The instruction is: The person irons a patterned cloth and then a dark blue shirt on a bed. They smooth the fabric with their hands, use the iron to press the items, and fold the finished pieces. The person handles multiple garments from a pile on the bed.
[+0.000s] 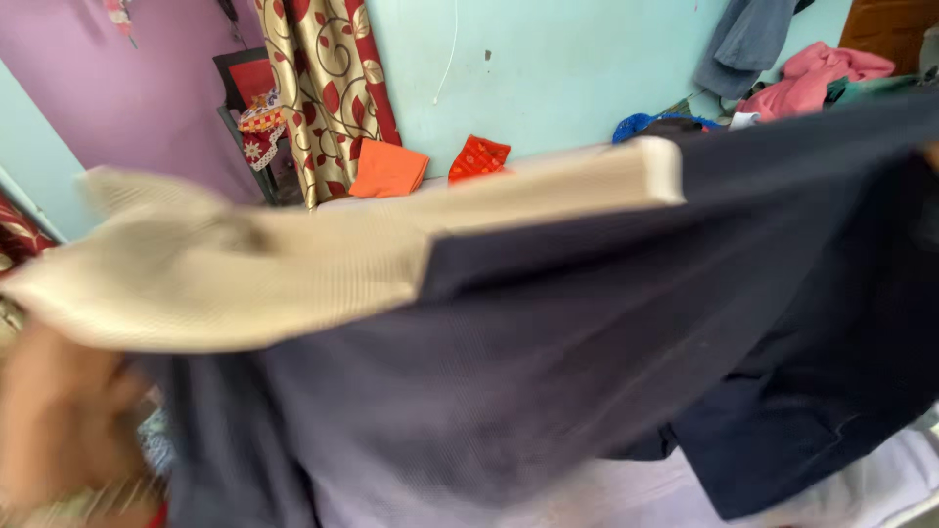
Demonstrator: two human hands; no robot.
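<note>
A large garment, dark navy (587, 342) with a cream ribbed part (293, 264), is spread in the air across most of the head view and is motion-blurred. My left hand (59, 420) is a blur at the lower left, gripping the garment's left edge just under the cream part. My right hand (931, 156) shows only as a sliver at the right edge, holding the navy cloth up there.
Two folded orange cloths (389, 168) lie on a white surface by the pale blue wall. A floral curtain (328, 88) hangs at the back left. Pink and grey clothes (812, 73) are piled at the upper right. White bedding (861, 489) lies below.
</note>
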